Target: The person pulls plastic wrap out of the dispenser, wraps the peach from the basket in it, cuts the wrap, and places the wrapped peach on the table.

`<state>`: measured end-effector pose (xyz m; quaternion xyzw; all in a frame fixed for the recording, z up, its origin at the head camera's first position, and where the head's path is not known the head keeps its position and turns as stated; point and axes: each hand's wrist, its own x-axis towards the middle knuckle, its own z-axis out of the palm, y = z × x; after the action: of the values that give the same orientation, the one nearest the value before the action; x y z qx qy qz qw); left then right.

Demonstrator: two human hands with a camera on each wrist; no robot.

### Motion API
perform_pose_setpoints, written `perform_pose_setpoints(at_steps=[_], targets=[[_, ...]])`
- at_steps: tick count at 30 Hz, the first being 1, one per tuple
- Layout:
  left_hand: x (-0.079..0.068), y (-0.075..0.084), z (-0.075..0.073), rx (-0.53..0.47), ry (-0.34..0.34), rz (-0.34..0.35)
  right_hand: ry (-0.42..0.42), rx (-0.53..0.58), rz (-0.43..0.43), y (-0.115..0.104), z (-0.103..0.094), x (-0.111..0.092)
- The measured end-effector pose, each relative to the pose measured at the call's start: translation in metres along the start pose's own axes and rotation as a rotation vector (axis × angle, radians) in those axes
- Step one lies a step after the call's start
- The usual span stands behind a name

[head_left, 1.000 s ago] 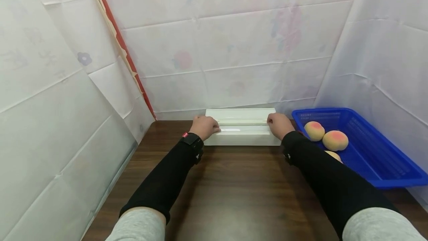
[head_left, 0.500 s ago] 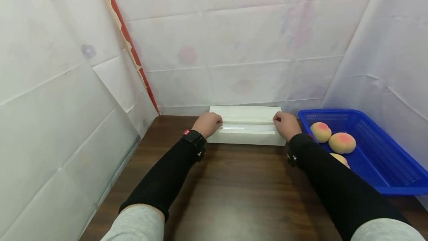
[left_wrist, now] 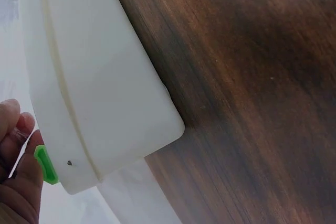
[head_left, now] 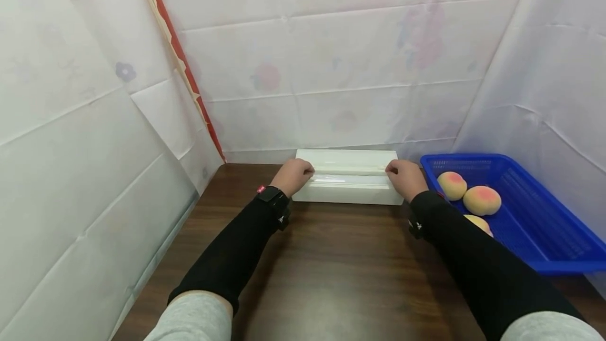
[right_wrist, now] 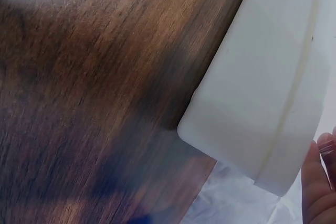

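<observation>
A long white cling film dispenser [head_left: 347,195] sits at the back of the wooden table, against the sheeted wall. My left hand [head_left: 292,177] is at its left end, thumb and fingertips pinching the edge of clear cling film [left_wrist: 20,156]. At the opposite end, my right hand [head_left: 407,179] pinches the film's other side; the fingers [right_wrist: 315,182] are partly cut off in the right wrist view. Shiny film shows between the hands, low over the dispenser. A small green end piece [left_wrist: 46,165] on the dispenser touches the left fingers in the left wrist view.
A blue plastic basket [head_left: 554,193] stands close to the right forearm. Several peaches are in it, including one peach [head_left: 482,200] with a pink top and another partly hidden by the sleeve. White sheets [head_left: 331,57] enclose the back and sides of the table [head_left: 331,267].
The head view has shifted slightly, so the scene sits a little further right than a second ago. Both hands keep their pinch on the film, with hardly any movement along the dispenser.
</observation>
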<state>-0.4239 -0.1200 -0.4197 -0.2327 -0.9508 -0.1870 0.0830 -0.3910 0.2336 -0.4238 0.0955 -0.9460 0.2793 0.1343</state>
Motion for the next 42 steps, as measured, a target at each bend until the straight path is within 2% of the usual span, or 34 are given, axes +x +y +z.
perform_pose_setpoints(at_steps=[8, 19, 28, 42], targets=[[0.0, -0.004, -0.006, 0.014, 0.063, -0.007, 0.004, -0.018, -0.04, -0.011, -0.002, 0.006], [0.002, -0.006, -0.019, -0.003, 0.083, 0.0, 0.002, 0.009, -0.044, -0.011, -0.005, 0.012], [0.002, -0.01, -0.03, 0.004, 0.129, -0.016, 0.022, 0.028, -0.054, -0.019, -0.009, 0.015], [0.0, -0.011, -0.044, 0.058, 0.142, 0.003, 0.032, 0.012, -0.078, -0.029, -0.015, 0.02]])
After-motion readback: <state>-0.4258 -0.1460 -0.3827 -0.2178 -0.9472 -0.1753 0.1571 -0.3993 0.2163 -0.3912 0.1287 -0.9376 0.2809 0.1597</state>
